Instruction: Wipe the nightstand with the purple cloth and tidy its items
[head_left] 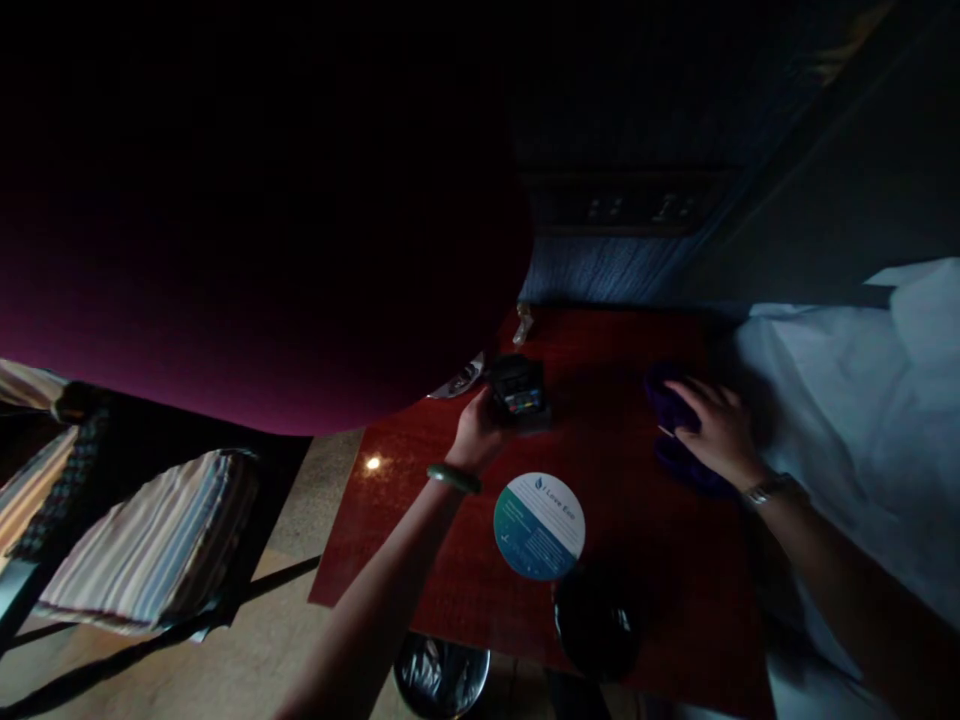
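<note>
My left hand (480, 432), with a green bangle at the wrist, grips a small black device with coloured buttons (519, 392) and holds it just above a red-brown table (420, 500). My right hand (716, 430), with a metal watch on the wrist, presses down on a dark purple cloth (675, 440) on the table's right side. A round white and teal card (539, 525) lies flat between my forearms. A dark round object (596, 620) sits near the table's front edge.
White bedding (847, 420) borders the table on the right. A bin with a shiny liner (441, 675) stands on the floor below the table. A striped cushion (150, 540) on a dark chair is at left. A large dark shape fills the upper left.
</note>
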